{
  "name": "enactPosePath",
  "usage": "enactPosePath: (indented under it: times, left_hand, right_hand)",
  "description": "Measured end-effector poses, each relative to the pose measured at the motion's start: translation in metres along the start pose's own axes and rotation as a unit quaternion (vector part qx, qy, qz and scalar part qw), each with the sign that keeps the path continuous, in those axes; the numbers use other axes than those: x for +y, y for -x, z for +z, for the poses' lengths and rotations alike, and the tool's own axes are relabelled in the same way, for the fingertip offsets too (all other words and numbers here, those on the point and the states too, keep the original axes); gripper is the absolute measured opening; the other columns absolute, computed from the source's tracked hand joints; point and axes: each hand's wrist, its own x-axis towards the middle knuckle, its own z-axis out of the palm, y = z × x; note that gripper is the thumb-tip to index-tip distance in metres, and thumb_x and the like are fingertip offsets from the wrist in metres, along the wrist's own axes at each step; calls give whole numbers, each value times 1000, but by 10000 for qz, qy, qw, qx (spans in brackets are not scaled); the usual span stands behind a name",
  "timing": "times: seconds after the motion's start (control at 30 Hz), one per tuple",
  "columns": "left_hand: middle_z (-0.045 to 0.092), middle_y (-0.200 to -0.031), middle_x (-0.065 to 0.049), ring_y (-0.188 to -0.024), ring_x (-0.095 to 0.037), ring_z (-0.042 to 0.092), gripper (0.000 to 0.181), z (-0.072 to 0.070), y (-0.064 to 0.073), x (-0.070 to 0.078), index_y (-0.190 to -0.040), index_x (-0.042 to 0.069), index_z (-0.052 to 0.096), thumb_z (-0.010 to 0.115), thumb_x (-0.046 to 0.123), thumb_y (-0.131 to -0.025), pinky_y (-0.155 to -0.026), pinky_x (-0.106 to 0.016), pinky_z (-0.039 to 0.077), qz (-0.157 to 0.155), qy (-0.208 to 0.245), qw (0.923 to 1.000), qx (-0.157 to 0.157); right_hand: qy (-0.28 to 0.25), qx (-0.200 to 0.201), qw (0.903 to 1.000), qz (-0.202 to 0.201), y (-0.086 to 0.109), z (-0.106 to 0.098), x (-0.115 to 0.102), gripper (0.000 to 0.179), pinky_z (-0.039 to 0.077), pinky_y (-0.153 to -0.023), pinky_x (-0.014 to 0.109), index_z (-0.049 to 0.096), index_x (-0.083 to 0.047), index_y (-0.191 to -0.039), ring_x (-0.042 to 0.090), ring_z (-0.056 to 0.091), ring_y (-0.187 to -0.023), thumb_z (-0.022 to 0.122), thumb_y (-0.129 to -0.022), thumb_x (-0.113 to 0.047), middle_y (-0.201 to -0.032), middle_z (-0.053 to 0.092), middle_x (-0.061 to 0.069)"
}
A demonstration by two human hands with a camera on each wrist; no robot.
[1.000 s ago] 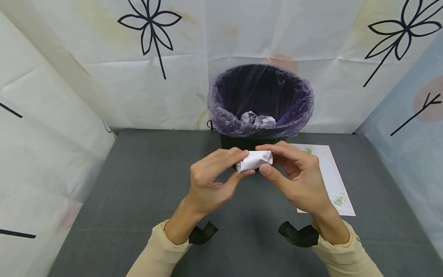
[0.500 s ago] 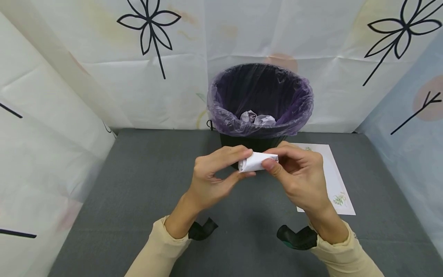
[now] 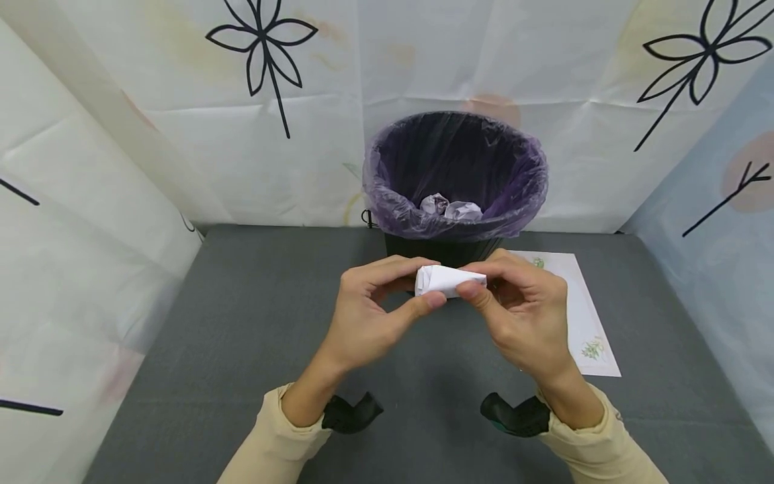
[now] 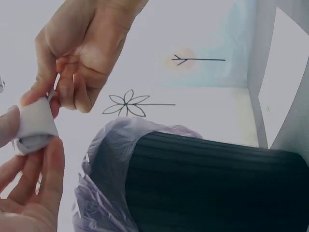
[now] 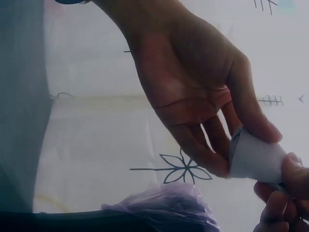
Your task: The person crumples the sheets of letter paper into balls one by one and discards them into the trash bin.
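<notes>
A sheet of white paper folded into a small thick packet (image 3: 446,278) is held up between both hands, in front of the bin. My left hand (image 3: 369,316) holds its wider left end, thumb on the near side and fingers on the far side. With thumb and forefinger my right hand (image 3: 527,309) pinches the narrower right end. The left wrist view shows the layered open end of the paper packet (image 4: 37,121) facing the left fingers. In the right wrist view the packet (image 5: 258,157) tapers toward the right thumb.
A black bin (image 3: 423,249) lined with a purple plastic bag (image 3: 387,195) stands behind the hands. Crumpled paper balls (image 3: 463,211) lie inside it. Right of the bin, a white sheet with printed plants (image 3: 586,323) lies on the grey table (image 3: 254,323). Patterned cloth (image 3: 181,148) hangs behind.
The packet has turned slightly and now tapers to the right. My left thumb has moved from below onto its near face; my right thumb and forefinger have closed onto its right end.
</notes>
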Motion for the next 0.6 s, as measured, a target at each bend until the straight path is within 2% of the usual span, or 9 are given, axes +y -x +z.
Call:
enactPosePath:
  times: [0.07, 0.2, 0.33, 0.43, 0.53, 0.6]
  left_hand:
    - [72, -100, -15, -86, -23, 67, 31, -3, -1, 1, -109, -8, 72, 78, -17, -79, -79, -41, 60, 93, 32, 9999, -125]
    - [72, -96, -16, -85, -22, 67, 29, -5, -3, 0, -103, -9, 72, 79, -19, -76, -77, -40, 60, 514, 71, 9981, -343]
    - [73, -93, -17, -82, -22, 68, 31, -7, -4, -3, -100, -10, 72, 80, -21, -72, -71, -37, 59, 720, 267, 9954, -568]
    - [72, -90, -20, -78, -23, 67, 26, -8, -4, -6, -98, -13, 71, 80, -19, -74, -66, -35, 57, 795, 603, 9918, -799]
    - [71, -87, -23, -75, -23, 66, 18, -9, -5, -9, -95, -15, 70, 79, -3, -85, -63, -35, 56, 872, 1024, 9852, -1064]
    - [70, -86, -24, -73, -23, 65, 25, -9, -5, -10, -94, -16, 69, 76, 8, -91, -62, -36, 56, 902, 1259, 9802, -1237]
  right_hand:
    - [-32, -77, 9998, -153, 0, 0, 1, 25, 38, -51, 20, 73, 10, -93, 11, 49, -63, 79, -89, -13, -74, 60, 6]
    - [-192, -300, 9987, -375, 0, -2, 2, 24, 40, -52, 20, 75, 9, -93, 12, 51, -66, 79, -89, -14, -76, 63, 8]
    - [-702, -663, 9935, -603, -1, -4, 4, 21, 45, -56, 22, 75, 9, -94, 14, 54, -69, 77, -90, -11, -79, 65, 10]
    - [-1159, -1037, 9853, -713, -3, -6, 7, 16, 46, -59, 24, 75, 7, -96, 17, 54, -71, 76, -91, -8, -79, 64, 12]
    - [-1681, -1494, 9716, -734, -6, -8, 10, 13, 43, -57, 26, 75, 6, -98, 19, 52, -69, 75, -91, -4, -79, 62, 13]
    - [-2053, -1787, 9598, -690, -8, -10, 12, 12, 40, -55, 28, 75, 6, -100, 20, 50, -67, 75, -91, -2, -80, 61, 13]
